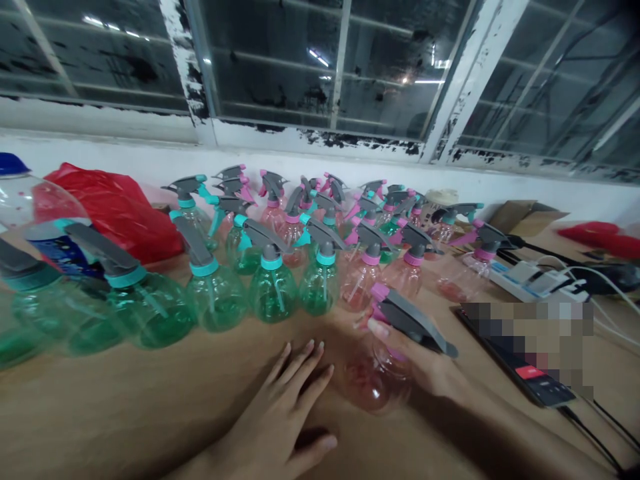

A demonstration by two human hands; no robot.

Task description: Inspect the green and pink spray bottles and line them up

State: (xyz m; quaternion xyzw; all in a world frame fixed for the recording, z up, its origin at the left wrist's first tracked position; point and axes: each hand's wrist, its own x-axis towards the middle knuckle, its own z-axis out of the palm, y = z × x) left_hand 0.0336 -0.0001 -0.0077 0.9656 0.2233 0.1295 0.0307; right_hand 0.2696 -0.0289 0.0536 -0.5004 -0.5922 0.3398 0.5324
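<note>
My right hand (415, 353) is wrapped round the neck of a pink spray bottle (373, 383) with a grey and pink trigger head; the bottle tilts a little and its base is near the table. Just left of it, my left hand (285, 407) lies palm down with its fingers spread, holding nothing. Ahead of both hands stands a row of green spray bottles (273, 293) with turquoise collars. Pink spray bottles (361, 280) with pink collars continue that row to the right, and several more of both colours crowd behind.
A phone (515, 360) with a cable lies on the wooden table (165, 413) at right, below a white power strip (535, 280). At left are a red plastic bag (110, 207) and a large clear bottle with a blue cap (13, 163). Windows line the back wall.
</note>
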